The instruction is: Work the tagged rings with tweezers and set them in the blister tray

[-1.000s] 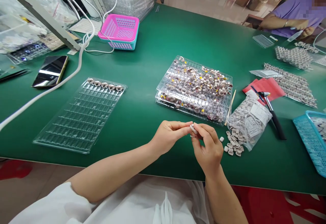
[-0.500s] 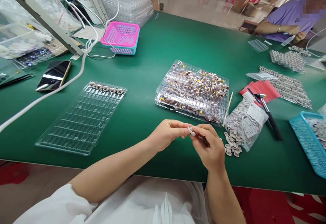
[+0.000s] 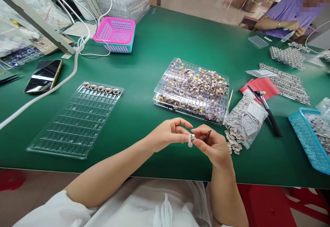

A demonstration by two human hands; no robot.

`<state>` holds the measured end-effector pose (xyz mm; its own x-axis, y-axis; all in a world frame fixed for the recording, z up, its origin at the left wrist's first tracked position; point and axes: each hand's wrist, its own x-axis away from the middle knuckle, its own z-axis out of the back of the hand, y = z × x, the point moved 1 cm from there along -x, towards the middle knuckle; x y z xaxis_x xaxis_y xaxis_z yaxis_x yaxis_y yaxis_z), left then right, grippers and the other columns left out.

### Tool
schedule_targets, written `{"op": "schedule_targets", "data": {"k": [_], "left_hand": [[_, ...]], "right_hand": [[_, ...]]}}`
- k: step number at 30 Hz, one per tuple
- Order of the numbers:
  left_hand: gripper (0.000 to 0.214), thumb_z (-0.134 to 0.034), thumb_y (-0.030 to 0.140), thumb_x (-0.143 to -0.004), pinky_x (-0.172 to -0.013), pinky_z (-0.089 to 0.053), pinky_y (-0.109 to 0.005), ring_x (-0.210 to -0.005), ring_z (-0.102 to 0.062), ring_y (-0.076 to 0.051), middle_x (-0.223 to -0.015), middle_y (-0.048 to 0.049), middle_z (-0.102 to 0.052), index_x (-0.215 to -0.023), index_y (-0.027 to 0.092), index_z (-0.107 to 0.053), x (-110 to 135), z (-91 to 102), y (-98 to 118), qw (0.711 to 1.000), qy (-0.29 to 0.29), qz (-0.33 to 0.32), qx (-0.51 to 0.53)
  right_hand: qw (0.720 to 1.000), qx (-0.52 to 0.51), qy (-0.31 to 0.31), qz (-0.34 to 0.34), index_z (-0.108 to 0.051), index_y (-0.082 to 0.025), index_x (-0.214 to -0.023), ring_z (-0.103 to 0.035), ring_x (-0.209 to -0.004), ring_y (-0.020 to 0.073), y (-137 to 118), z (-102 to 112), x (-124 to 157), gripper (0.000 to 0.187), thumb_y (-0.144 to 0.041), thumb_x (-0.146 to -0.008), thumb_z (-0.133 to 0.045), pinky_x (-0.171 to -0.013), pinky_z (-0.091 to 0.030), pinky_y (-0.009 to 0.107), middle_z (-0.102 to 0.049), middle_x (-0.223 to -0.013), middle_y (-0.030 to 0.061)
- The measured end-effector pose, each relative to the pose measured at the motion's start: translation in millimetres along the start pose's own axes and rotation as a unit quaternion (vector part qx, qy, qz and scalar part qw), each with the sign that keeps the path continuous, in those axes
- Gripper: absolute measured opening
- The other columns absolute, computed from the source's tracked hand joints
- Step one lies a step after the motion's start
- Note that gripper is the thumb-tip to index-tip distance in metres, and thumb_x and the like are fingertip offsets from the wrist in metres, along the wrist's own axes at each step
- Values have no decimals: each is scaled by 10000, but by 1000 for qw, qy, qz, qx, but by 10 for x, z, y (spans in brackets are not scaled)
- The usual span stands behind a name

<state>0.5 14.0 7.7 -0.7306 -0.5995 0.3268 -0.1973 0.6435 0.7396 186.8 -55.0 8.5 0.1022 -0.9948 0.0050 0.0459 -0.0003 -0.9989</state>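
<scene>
My left hand [image 3: 171,136] pinches a small white part [image 3: 190,141] with a shiny silvery piece on it, thumb and fingertips at its left side. My right hand [image 3: 215,148] grips the same part from the right between thumb and forefinger. A thin dark brown stick [image 3: 208,136] juts up from among the right hand's fingers; its lower end is hidden. Beyond the hands lie stacked clear trays [image 3: 167,79] full of small white and brown parts with yellow tabs. To the left, another clear tray [image 3: 74,123] carries several round brownish parts along its far row.
Right of my hands, loose white pieces [image 3: 233,142] spill from a plastic bag [image 3: 244,117]. Near it are a black-handled hammer [image 3: 273,122], red packets [image 3: 266,86] and a blue basket [image 3: 305,141]. A phone [image 3: 42,77], white cable [image 3: 51,90] and pink basket [image 3: 116,31] lie left. A co-worker [image 3: 286,17] sits far right.
My hands have turned the small white part, so its silvery piece now shows. The brown stick has come into view in my right hand. The whole view has shifted slightly.
</scene>
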Motion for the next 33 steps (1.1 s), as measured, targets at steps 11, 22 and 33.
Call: {"op": "schedule_targets", "data": {"k": [11, 22, 33], "left_hand": [[381, -845, 254, -715, -714, -498, -291, -683, -673, -157, -712, -41, -746, -1003, 135, -625, 10, 6, 68, 998, -17, 21, -48], [373, -878, 255, -670, -655, -510, -261, -607, -656, -130, -669, -39, -723, -951, 118, -674, -2, 14, 23, 998, -27, 58, 21], [478, -865, 265, -682, -593, -563, -278, -607, -694, -168, -688, -34, -735, -1061, 147, -599, 40, 100, 141, 988, -64, 120, -71]], "right_hand": [[1000, 8, -2, 24, -755, -232, -1061, -558, -627, 128, 6, -62, -21, 223, -351, -893, -666, -517, -467, 257, -600, -812, 27], [992, 51, 59, 100, -752, -224, -1022, -553, -629, 127, 23, -137, -4, 168, -278, -902, -647, -497, -425, 241, -591, -786, 26], [976, 176, -40, 118, -732, -206, -994, -478, -508, 73, -115, -134, -19, 197, -166, -846, -607, -447, -395, 195, -617, -740, 3]]}}
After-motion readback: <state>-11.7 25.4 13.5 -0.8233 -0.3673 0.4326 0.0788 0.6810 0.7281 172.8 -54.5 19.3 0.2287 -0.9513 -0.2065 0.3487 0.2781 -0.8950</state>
